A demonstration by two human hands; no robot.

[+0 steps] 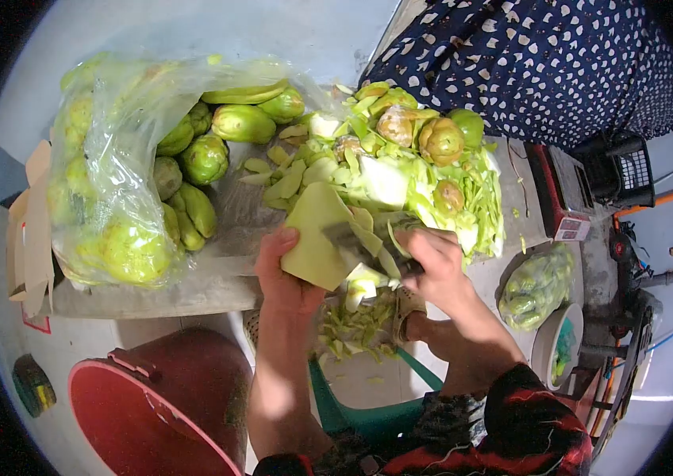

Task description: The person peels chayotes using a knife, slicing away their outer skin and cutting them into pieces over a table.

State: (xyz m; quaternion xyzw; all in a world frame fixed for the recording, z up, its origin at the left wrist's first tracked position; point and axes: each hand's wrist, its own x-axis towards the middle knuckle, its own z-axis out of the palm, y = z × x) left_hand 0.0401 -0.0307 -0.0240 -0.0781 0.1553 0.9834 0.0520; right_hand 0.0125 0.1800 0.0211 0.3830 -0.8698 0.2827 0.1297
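A pale green, partly peeled chayote is held in my left hand, its fingers wrapped round the left side. My right hand is closed on a blade-like tool, blurred, that lies against the chayote's right side. Strips of peel hang between the two hands. Just behind them a heap of green peelings covers the table, with several brownish chayotes on it. At the left, a clear plastic bag lies open with whole green chayotes in it.
A red bucket stands on the floor at lower left. More peelings lie on the floor below my hands, by a green stool. A bag of chayotes, a white bucket and a red scale are at the right. A person in dotted cloth is across the table.
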